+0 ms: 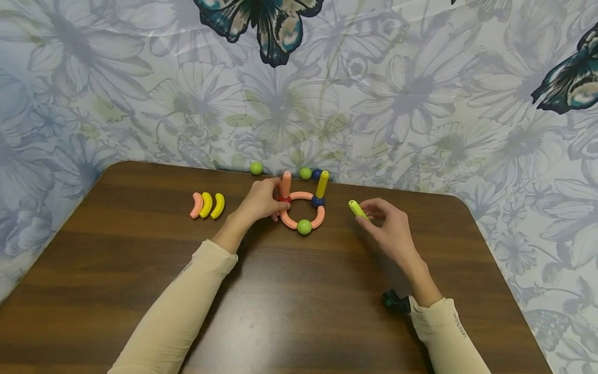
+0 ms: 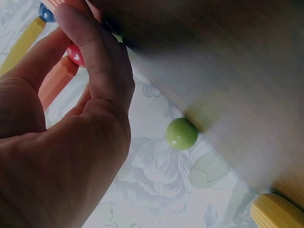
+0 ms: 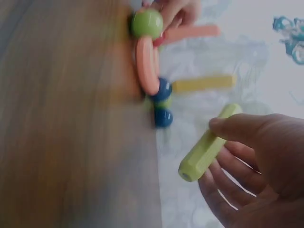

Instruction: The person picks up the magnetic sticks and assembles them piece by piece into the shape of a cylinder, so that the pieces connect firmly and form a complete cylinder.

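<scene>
A ring of curved salmon rods (image 1: pixel 301 196) lies on the table, joined by a red ball (image 1: pixel 284 199), a blue ball (image 1: pixel 318 201) and a green ball (image 1: pixel 304 226). From the red ball rises a salmon stick (image 1: pixel 286 183); a yellow stick (image 1: pixel 322 183) stands on the blue one. My left hand (image 1: pixel 259 200) holds the ring's left side at the red ball, its fingertips partly hidden. To the right of the ring, my right hand (image 1: pixel 390 228) pinches a light green stick (image 3: pixel 209 146) between thumb and fingers, raised and apart from the ring.
Along the table's back edge sit two loose green balls (image 1: pixel 256 168) and a dark blue ball (image 1: pixel 316 174). Left of the left hand lie a curved salmon rod (image 1: pixel 196 205) and two curved yellow rods (image 1: pixel 212 205). Behind the wooden table (image 1: pixel 289 311) hangs a flowered backdrop (image 1: pixel 416 93).
</scene>
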Demonstrator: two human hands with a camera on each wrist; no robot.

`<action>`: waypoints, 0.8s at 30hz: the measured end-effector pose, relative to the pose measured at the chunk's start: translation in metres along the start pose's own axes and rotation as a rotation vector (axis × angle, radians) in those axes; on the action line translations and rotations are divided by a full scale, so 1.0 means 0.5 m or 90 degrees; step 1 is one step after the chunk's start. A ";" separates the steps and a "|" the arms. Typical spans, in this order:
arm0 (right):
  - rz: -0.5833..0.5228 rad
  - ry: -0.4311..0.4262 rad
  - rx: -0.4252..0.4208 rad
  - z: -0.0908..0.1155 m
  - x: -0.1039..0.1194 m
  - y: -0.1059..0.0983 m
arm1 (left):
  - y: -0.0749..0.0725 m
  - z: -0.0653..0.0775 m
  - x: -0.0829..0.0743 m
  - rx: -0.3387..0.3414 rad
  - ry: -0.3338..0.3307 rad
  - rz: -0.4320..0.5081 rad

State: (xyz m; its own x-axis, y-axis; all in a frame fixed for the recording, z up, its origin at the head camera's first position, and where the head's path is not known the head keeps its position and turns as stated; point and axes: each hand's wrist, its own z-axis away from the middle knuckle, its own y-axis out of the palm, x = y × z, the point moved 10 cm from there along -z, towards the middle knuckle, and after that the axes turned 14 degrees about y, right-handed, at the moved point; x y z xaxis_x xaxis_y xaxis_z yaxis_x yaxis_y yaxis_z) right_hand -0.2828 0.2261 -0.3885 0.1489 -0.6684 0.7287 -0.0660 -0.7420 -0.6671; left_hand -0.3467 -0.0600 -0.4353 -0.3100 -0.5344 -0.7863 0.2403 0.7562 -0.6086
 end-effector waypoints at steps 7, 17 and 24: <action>-0.152 0.005 0.031 -0.013 0.071 0.047 | 0.003 0.001 0.002 0.007 -0.013 -0.003; -0.256 -0.069 0.040 -0.023 0.168 0.085 | 0.006 -0.002 0.000 0.012 0.014 -0.001; -0.260 -0.083 0.068 -0.018 0.163 0.115 | 0.004 -0.003 0.002 0.011 0.018 -0.015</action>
State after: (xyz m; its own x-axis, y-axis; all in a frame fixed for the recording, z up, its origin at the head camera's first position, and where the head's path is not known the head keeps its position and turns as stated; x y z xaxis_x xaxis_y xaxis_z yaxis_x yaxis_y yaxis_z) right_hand -0.2835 0.1282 -0.3660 0.2650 -0.3044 0.9149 0.1255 -0.9299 -0.3458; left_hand -0.3479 -0.0585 -0.4375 -0.3411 -0.5416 -0.7683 0.2478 0.7366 -0.6293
